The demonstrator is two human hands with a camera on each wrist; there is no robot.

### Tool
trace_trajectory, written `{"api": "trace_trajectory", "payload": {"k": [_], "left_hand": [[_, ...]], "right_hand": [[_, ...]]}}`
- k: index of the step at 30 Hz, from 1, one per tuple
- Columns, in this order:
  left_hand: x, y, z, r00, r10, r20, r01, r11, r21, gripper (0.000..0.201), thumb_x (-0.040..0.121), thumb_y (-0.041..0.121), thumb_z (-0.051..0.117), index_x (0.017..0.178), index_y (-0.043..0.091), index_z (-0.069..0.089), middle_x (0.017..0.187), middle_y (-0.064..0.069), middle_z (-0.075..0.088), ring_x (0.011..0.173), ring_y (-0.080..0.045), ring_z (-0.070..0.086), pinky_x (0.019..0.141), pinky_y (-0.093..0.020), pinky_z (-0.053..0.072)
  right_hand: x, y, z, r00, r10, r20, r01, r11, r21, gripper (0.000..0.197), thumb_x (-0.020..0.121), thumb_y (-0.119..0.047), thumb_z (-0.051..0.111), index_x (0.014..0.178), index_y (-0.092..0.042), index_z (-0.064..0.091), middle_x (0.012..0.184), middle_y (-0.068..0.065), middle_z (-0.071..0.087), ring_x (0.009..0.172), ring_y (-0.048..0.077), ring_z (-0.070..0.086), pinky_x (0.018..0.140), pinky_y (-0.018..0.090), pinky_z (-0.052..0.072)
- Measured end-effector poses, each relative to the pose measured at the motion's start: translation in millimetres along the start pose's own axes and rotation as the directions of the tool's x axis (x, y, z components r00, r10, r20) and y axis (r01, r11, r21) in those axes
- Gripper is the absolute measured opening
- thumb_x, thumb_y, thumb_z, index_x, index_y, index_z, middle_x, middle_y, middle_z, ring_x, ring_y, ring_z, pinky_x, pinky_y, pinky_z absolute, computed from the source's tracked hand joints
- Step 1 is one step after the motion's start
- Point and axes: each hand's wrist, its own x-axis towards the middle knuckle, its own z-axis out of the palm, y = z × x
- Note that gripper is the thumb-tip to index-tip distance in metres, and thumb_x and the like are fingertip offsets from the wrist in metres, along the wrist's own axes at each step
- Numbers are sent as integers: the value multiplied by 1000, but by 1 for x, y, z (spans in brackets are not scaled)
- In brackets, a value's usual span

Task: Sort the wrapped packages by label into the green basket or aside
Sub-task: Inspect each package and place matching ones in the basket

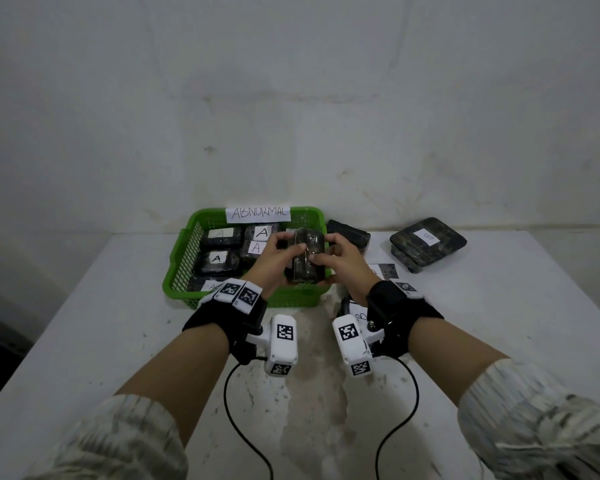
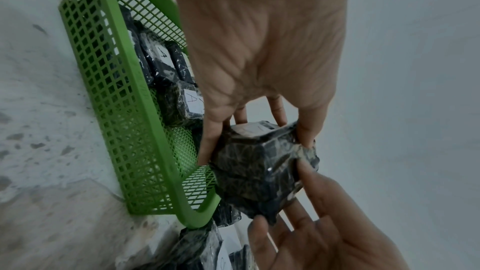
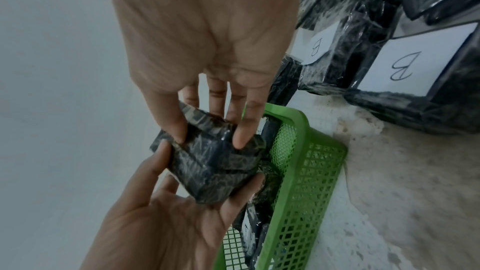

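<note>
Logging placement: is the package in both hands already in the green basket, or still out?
Out. Both the left hand and right hand grip the package, held above the green basket, not resting inside.

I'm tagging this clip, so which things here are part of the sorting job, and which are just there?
Part of the job:
- held package, gripped by left hand and right hand
- green basket holding A packages
- ABNORMAL sign
- B packages beside the basket

Just there:
- table
- wrist cameras
- cables
- wall

Package point(image 1: 307, 259): glossy plastic wrap; basket point(image 1: 181, 261): green plastic mesh.
</note>
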Motion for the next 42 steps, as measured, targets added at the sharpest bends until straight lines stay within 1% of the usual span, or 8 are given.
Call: {"api": "trace_trajectory", "payload": {"k": [5, 11, 16, 19, 23, 29, 33, 42], "left_hand": [[-2, -2, 2, 1000, -4, 16, 3, 1000, 27, 35, 91, 2, 54, 117, 19, 38, 108, -15, 56, 83, -24, 59, 58, -35, 52], [0, -1, 2, 999, -3, -34, 2, 1000, -17, 35, 92, 1, 51, 117, 21, 35, 106, -15, 57, 82, -24, 60, 60, -36, 50], [-2, 3, -1, 998, -2, -66, -2, 998, -64, 39, 92, 18, 57, 123, 23, 33, 126, -14, 49, 106, -32, 56, 65, -44, 55], [-2, 8, -3, 997, -8, -74, 3, 997, -71, 38, 96, 24, 49, 131, 20, 35, 112, -5, 52, 104, -28, 54, 70, -48, 52], [-5, 8, -4, 999, 30, 33, -33, 992, 125, 33, 99, 19, 41, 131, 18, 48, 90, -2, 62, 90, -16, 61, 84, -45, 49], [-8, 7, 5, 965, 258, 37, -254, 901, 351, 9, 91, 5, 55, 98, 9, 60, 77, 1, 50, 71, -14, 51, 47, -13, 48], [-9, 5, 6, 962, 271, 23, -268, 930, 253, 24, 86, -5, 58, 102, 10, 48, 91, 1, 51, 82, -11, 54, 47, -12, 50], [-3, 5, 6, 969, 245, 15, -242, 943, 228, 38, 85, 1, 63, 121, 9, 55, 89, 2, 52, 81, -10, 58, 58, -20, 55]], "right_hand": [[3, 2, -1, 999, -32, -28, 31, 998, -46, 30, 86, -3, 67, 113, -9, 54, 82, 3, 51, 68, 14, 61, 47, 28, 51], [4, 8, -2, 998, -46, 48, 49, 996, -69, 68, 79, 3, 71, 140, -9, 45, 117, 21, 55, 90, 24, 60, 61, 20, 53], [7, 11, -5, 994, -95, -54, 93, 995, -29, 49, 85, 11, 58, 126, -14, 45, 114, 18, 51, 98, 27, 57, 71, 26, 53], [10, 10, -6, 993, -7, -119, 14, 998, 59, 22, 99, -11, 45, 120, -12, 52, 118, 16, 57, 100, 23, 56, 74, 27, 51], [15, 13, -12, 988, 127, -86, -116, 985, 124, 53, 94, -52, 48, 130, -13, 51, 125, 7, 60, 110, 23, 61, 76, 30, 51], [9, 15, -16, 977, 213, 9, -210, 956, 206, 28, 98, -36, 48, 109, -16, 63, 99, 4, 68, 90, 20, 64, 75, 35, 51], [7, 14, -15, 966, 253, 55, -259, 947, 192, 22, 97, -21, 46, 113, -21, 59, 97, 2, 63, 81, 18, 59, 66, 28, 47], [3, 4, 0, 983, 179, 46, -185, 966, 184, 39, 95, -40, 51, 127, -20, 57, 112, 3, 66, 90, 16, 66, 69, 30, 55]]}}
